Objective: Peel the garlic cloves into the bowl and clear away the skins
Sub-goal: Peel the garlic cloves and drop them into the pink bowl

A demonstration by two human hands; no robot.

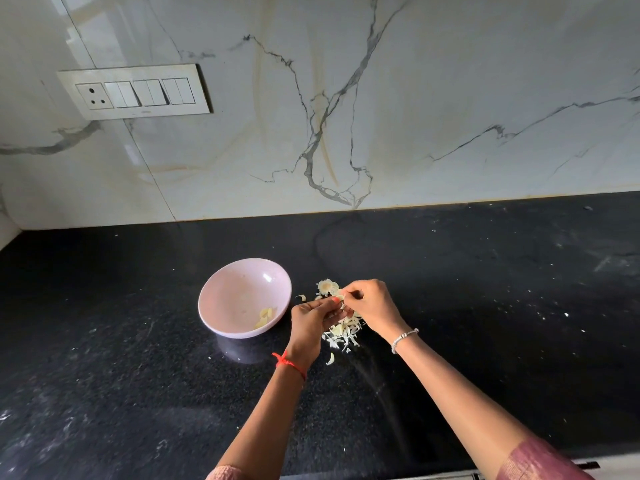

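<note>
Fingers curled, left hand [311,318] and right hand [370,304] both pinch one garlic clove [341,298] over the skins [343,332]; bowl [235,292] just left of left hand. Risk: clove slips into skins; flakes scatter across surface [485,306].

— What does the person wear near the left grip [308,323]?
— A red thread [290,364] knotted round the wrist, and a pale pink sleeve [225,474] further up.
— And by the right grip [372,306]?
— A silver beaded bracelet [403,339], and a dusty mauve sleeve [540,462] of woven cloth.
</note>
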